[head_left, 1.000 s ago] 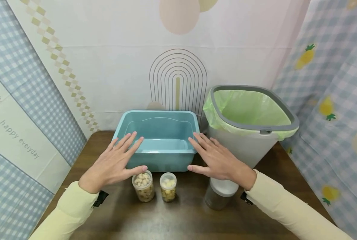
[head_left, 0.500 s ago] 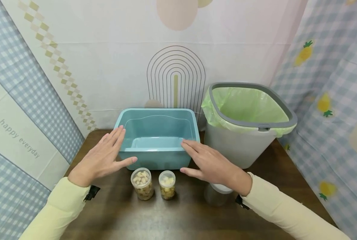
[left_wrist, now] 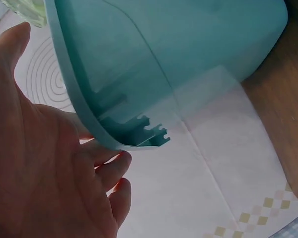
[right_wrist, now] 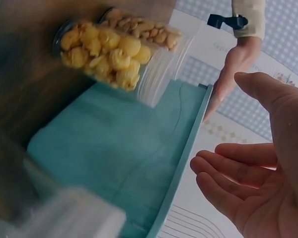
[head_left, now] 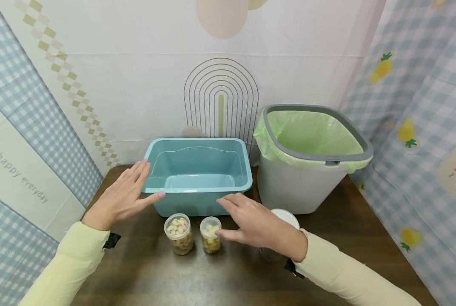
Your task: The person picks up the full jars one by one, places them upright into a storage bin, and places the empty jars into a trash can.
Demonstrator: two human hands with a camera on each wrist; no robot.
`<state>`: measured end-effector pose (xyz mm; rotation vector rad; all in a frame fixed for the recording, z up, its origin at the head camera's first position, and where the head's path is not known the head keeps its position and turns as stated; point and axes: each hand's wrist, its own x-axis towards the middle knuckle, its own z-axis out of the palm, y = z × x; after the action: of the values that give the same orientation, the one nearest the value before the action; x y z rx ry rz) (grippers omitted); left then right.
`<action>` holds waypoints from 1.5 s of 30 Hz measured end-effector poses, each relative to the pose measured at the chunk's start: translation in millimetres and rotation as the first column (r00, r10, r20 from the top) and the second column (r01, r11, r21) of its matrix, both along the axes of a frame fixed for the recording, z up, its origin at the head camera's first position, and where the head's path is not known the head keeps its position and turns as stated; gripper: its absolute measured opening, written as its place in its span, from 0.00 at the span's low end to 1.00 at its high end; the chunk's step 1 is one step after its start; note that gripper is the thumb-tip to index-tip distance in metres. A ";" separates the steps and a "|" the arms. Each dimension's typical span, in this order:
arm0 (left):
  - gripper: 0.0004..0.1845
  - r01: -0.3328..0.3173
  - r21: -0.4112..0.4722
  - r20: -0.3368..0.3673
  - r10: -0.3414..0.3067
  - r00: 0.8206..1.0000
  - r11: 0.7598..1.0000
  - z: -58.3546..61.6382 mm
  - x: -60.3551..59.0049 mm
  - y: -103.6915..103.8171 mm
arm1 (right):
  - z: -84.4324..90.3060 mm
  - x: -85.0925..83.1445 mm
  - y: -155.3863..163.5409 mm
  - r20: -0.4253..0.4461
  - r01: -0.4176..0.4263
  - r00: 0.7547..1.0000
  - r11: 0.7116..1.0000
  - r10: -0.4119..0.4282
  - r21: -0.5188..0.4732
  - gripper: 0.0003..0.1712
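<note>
In the head view my left hand [head_left: 121, 195] is held flat with straight fingers at the left rim of a blue plastic tub [head_left: 197, 204]. Whether it touches the rim I cannot tell. My right hand [head_left: 258, 221] hovers with fingers extended and thumb apart, just right of a small clear jar [head_left: 210, 244] of yellow popcorn-like pieces. Left of that jar stands a bigger clear jar [head_left: 181, 244] of pale cashew-like nuts. Behind the right hand a third jar, with a white lid [head_left: 287, 217], is partly hidden. Neither hand holds anything.
A grey bin [head_left: 297, 187] lined with a green bag stands right of the tub. Everything rests on a dark wooden table [head_left: 166, 282]. A printed cloth [head_left: 143, 93] hangs behind, with checked cloths at both sides.
My right hand has moved left and down from beside the tub's right rim towards the small jar. My left hand has shifted slightly left. The jars stay put.
</note>
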<state>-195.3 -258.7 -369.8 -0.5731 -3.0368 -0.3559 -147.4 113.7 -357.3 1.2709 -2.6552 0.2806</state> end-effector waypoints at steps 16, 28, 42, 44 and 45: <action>0.55 -0.019 -0.009 -0.016 0.019 1.000 1.000 -8.8 -3.9 -4.5 | -37.0 1.7 -19.3 0.090 0.040 0.995 0.997 -0.035 -0.060 0.41; 0.55 -0.013 0.015 -0.006 0.013 1.000 1.000 -11.4 -3.1 -2.8 | -60.9 -3.6 -30.6 0.164 0.094 0.983 0.991 -0.077 -0.094 0.42; 0.55 -0.012 0.028 0.018 0.011 1.000 1.000 -10.2 -4.3 -1.4 | -70.4 -10.2 -37.6 0.191 0.099 0.979 0.989 -0.077 -0.112 0.38; 0.55 -0.009 0.028 0.017 0.009 1.000 1.000 -10.2 -4.8 -1.6 | -70.2 -10.7 -39.1 0.197 0.097 0.978 0.988 -0.073 -0.119 0.36; 0.55 -0.008 0.029 0.018 0.008 1.000 1.000 -10.2 -4.9 -1.8 | -70.0 -11.0 -40.0 0.203 0.098 0.977 0.987 -0.071 -0.124 0.35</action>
<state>-200.2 -260.4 -380.0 -0.5587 -3.0442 -0.4067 -158.4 73.7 -427.3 1.1397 -2.7903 0.5900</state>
